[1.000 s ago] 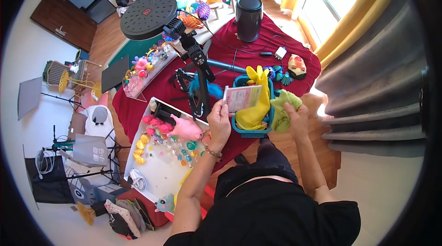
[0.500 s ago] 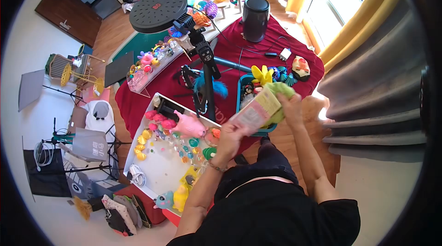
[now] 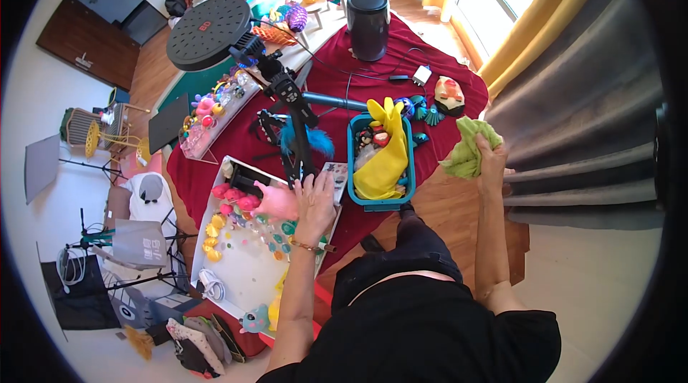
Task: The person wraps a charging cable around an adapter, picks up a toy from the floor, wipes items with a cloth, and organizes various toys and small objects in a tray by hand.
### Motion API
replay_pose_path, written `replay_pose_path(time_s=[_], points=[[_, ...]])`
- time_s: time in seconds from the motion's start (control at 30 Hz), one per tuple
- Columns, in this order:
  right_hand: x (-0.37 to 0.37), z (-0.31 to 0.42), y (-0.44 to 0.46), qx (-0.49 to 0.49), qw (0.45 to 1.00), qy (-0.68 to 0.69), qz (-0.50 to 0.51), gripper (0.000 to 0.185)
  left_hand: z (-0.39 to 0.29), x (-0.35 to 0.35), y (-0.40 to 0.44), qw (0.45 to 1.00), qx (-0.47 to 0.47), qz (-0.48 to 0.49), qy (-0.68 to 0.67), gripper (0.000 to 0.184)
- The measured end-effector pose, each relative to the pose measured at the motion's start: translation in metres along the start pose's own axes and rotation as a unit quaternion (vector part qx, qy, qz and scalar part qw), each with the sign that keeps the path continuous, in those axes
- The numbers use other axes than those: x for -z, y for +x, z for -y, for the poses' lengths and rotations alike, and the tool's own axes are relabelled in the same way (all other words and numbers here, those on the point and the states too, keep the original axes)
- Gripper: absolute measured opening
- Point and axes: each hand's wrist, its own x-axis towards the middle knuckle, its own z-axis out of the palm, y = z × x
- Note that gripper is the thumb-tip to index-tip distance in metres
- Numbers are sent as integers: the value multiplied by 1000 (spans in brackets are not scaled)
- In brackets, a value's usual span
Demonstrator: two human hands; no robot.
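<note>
My right hand (image 3: 491,161) grips a crumpled light green cloth (image 3: 467,148), held out over the floor to the right of the table. My left hand (image 3: 315,204) is open, its fingers stretched out over the right edge of the white tray (image 3: 244,268). Just beyond its fingertips lies a flat printed box (image 3: 337,174); I cannot tell whether they touch. Left of that hand is a pink squeaky animal toy (image 3: 275,202), partly covered. Between my hands stands a teal basket (image 3: 350,146) with a yellow cloth item (image 3: 383,164) and small toys in it.
A tripod (image 3: 292,96) with a round black plate (image 3: 208,32) rises from the dark red cloth (image 3: 244,139). A black cylinder (image 3: 368,25), a painted mask (image 3: 449,95) and a white adapter (image 3: 422,75) sit farther back. Grey curtains (image 3: 566,111) hang at right.
My left hand has let go of the printed box, which now lies beside the tray. My right hand has carried the green cloth right, away from the basket. The yellow item is now uncovered.
</note>
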Motion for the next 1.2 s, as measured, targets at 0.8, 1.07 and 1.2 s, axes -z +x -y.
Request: replay_pose_path(time_s=[0.8, 1.07, 1.2], points=[[-2, -25, 23, -51, 997, 53, 35, 18, -45, -5, 81, 671, 155, -76, -721, 4], [-12, -25, 18, -76, 993, 57, 70, 18, -21, 33, 82, 651, 128, -82, -743, 8], [-19, -24, 13, -84, 990, 56, 99, 18, -25, 57, 77, 755, 85, -118, -639, 14]])
